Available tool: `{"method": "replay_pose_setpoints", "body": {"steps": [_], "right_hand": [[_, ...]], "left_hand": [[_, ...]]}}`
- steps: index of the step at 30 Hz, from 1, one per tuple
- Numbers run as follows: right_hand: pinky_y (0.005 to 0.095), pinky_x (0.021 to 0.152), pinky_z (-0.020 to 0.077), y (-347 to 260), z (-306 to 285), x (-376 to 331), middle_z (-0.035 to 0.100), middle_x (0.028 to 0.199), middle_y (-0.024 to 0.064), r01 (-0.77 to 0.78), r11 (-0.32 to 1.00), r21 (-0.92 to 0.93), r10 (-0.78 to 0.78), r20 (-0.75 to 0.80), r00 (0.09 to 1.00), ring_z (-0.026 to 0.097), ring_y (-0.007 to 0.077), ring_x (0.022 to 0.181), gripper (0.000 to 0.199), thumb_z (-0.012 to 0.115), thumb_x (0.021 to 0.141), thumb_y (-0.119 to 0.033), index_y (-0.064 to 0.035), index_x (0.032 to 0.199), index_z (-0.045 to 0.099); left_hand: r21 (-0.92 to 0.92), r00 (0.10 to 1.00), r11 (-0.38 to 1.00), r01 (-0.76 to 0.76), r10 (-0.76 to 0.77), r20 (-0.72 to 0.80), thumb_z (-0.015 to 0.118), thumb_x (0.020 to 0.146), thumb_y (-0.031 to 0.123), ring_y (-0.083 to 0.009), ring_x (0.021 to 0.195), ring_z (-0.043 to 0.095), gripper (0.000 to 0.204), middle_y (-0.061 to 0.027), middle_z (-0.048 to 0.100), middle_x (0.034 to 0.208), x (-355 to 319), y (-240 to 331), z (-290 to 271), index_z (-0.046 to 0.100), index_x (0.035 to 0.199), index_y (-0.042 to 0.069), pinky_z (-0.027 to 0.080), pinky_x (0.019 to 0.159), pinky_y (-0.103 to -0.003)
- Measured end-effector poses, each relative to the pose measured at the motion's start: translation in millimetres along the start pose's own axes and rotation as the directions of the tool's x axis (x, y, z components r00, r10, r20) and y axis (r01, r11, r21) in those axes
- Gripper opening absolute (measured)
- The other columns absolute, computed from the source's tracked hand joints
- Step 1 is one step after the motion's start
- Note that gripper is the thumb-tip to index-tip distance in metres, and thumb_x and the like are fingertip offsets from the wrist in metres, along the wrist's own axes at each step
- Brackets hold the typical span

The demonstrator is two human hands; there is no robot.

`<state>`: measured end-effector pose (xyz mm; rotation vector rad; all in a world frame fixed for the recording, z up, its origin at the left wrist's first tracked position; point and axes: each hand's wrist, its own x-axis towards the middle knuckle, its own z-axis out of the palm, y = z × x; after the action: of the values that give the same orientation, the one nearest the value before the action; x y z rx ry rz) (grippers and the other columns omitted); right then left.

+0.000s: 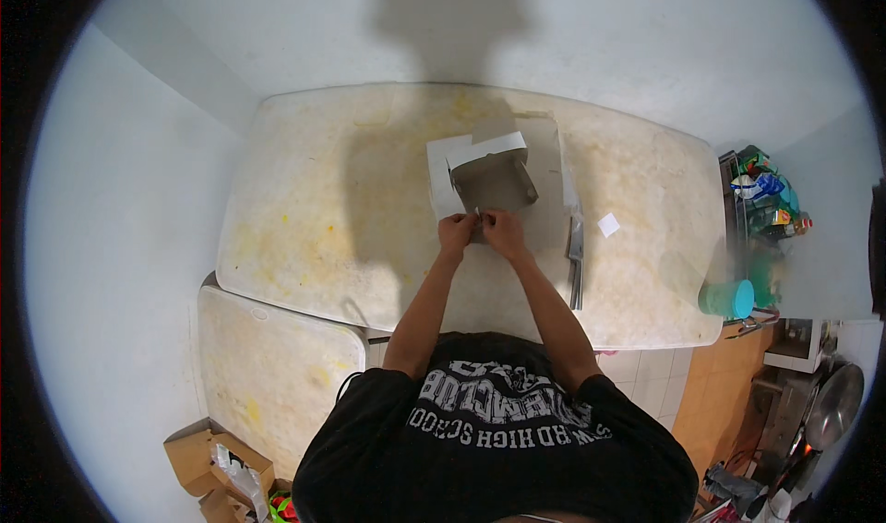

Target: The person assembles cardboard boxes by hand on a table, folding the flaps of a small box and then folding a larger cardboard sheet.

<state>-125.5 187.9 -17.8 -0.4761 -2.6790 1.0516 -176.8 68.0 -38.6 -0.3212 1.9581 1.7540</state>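
2 hands point(456, 233) pinching near edge of open box point(489, 148), white square point(608, 225) to right on table point(295, 200)

A box point(498, 184) of thin cardboard, matt grey inside with smooth white outer faces. The worktop point(295, 191) looks like pale plastic, dull and blotchy. A white square point(609, 225) appears to be smooth paper. The shirt point(369, 449) is matt black cloth. The pan point(835, 406) is glossy metal; the carton point(189, 463), matt brown cardboard.

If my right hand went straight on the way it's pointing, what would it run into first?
Most likely the open cardboard box: its near side looks right in front of your right hand, though exact depth is unclear.
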Motion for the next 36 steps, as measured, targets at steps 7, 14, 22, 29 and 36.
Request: {"method": "replay_pose_setpoints", "body": {"steps": [7, 14, 22, 29, 36], "right_hand": [[0.0387, 0.070, 0.0537, 28, 6, 13, 0.071, 0.087, 0.0151, -0.001, 0.995, 0.100, -0.006, 0.068, 0.998, 0.069, 0.0317, 0.080, 0.018, 0.066, 0.082, -0.018, -0.0055, 0.093, 0.072], [0.0390, 0.070, 0.0550, 6, -5, 6, 0.071, 0.086, 0.0144, -0.031, 0.997, 0.068, 0.025, 0.093, 0.995, 0.070, 0.0301, 0.079, 0.019, 0.066, 0.079, -0.017, -0.0064, 0.093, 0.072], [0.0401, 0.074, 0.0541, 3, -5, 5, 0.071, 0.091, 0.0141, -0.034, 0.999, 0.003, 0.034, 0.131, 0.991, 0.069, 0.0317, 0.084, 0.022, 0.064, 0.081, -0.018, -0.0084, 0.099, 0.072], [0.0421, 0.075, 0.0534, 19, 0, 6, 0.070, 0.094, 0.0154, 0.000, 0.994, 0.105, -0.013, 0.128, 0.992, 0.068, 0.0336, 0.085, 0.025, 0.062, 0.083, -0.014, -0.0096, 0.106, 0.071], [0.0385, 0.080, 0.0529, -1, -10, 3, 0.069, 0.103, 0.0171, 0.015, 0.996, 0.090, -0.032, 0.187, 0.982, 0.067, 0.0331, 0.091, 0.026, 0.063, 0.084, -0.012, -0.0069, 0.109, 0.070]], "left_hand": [[0.079, 0.995, 0.996, 0.036, -0.044, 0.094, 0.068, 0.086, 0.024, -0.0144, 0.060, 0.060, 0.023, -0.0049, 0.065, 0.071, -4, 10, -5, 0.072, 0.092, 0.002, 0.048, 0.053, -0.029], [0.192, 0.997, 0.981, -0.040, 0.027, 0.067, 0.067, 0.087, 0.025, -0.0145, 0.063, 0.064, 0.026, -0.0069, 0.067, 0.074, -13, 12, -12, 0.072, 0.096, 0.001, 0.052, 0.055, -0.031], [0.732, 0.980, 0.666, -0.145, 0.200, 0.012, 0.062, 0.083, 0.054, -0.0358, 0.077, 0.069, 0.043, -0.0120, 0.071, 0.077, -25, 37, -6, 0.075, 0.096, 0.015, 0.054, 0.069, -0.044], [0.385, 0.991, 0.916, -0.115, 0.082, 0.103, 0.064, 0.090, 0.040, -0.0208, 0.069, 0.068, 0.037, -0.0097, 0.070, 0.079, -5, 16, -12, 0.073, 0.100, 0.006, 0.054, 0.063, -0.040], [0.066, 0.993, 0.993, 0.097, -0.101, 0.059, 0.066, 0.089, 0.030, -0.0163, 0.076, 0.063, 0.028, -0.0046, 0.067, 0.085, -3, 9, -16, 0.070, 0.101, 0.004, 0.049, 0.061, -0.031]]}}
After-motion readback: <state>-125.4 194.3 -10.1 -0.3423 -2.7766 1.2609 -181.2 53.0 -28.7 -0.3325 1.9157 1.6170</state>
